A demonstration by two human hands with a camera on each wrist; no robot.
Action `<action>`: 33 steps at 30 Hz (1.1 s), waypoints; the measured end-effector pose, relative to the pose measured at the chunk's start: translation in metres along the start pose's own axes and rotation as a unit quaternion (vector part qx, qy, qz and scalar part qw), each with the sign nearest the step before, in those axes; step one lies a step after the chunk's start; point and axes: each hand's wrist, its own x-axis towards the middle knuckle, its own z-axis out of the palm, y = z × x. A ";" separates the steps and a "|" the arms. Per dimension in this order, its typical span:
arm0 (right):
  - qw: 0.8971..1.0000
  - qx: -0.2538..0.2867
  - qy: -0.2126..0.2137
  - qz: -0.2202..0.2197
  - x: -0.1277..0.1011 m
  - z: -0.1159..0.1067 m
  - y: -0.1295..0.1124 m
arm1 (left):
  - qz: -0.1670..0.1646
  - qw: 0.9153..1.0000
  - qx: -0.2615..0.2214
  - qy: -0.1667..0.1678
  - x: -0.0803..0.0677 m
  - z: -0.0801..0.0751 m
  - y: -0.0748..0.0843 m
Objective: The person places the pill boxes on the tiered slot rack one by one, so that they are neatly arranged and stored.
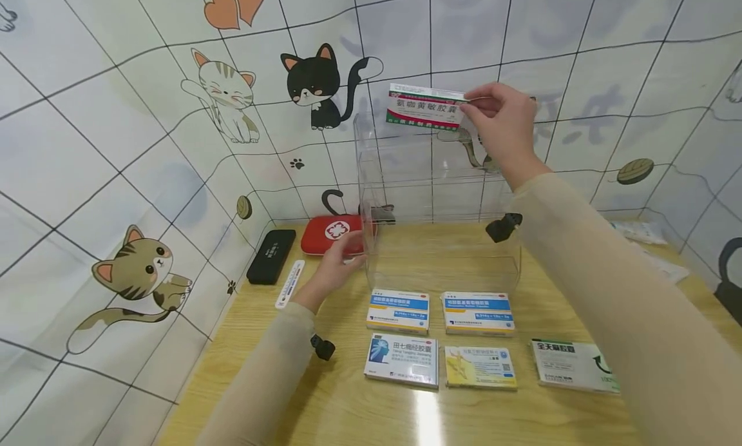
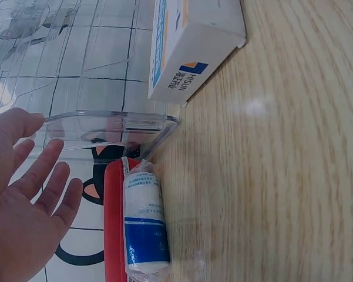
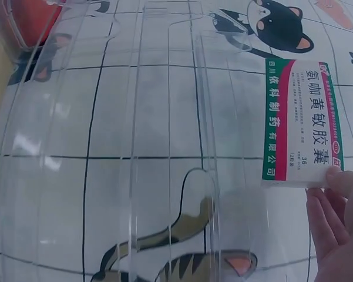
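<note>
My right hand (image 1: 505,125) pinches the end of a white, green and red medicine box (image 1: 422,109) between thumb and fingers. It holds the box at the top tier of a clear acrylic tiered rack (image 1: 443,277); the right wrist view shows the printed front (image 3: 299,123). Low on the rack's left side is my left hand (image 1: 337,265). In the left wrist view, that hand's thumb lies at the edge of the clear side panel (image 2: 111,120), its fingers loosely extended and holding nothing. A red zip case (image 1: 327,232) sits just behind the left hand.
Two blue-and-white boxes (image 1: 398,312) (image 1: 478,313) stand before the rack. Nearer lie a white box (image 1: 402,362), a yellow box (image 1: 481,368) and a green-and-white box (image 1: 570,367). A black case (image 1: 271,257) and a white strip (image 1: 290,283) lie left; plastic packets (image 1: 661,262) lie right.
</note>
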 end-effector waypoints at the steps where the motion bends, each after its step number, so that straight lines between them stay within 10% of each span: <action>1: 1.000 -0.004 -0.002 -0.001 0.004 0.006 -0.003 | 0.000 1.000 0.001 0.003 -0.001 0.000 0.000; 20: 0.993 -0.058 -0.104 0.003 0.020 0.053 0.001 | 0.008 1.000 0.000 0.008 -0.001 0.003 0.000; 33: 0.996 0.004 -0.089 -0.011 -0.079 0.006 0.044 | 0.006 1.000 -0.005 0.008 -0.001 0.006 -0.002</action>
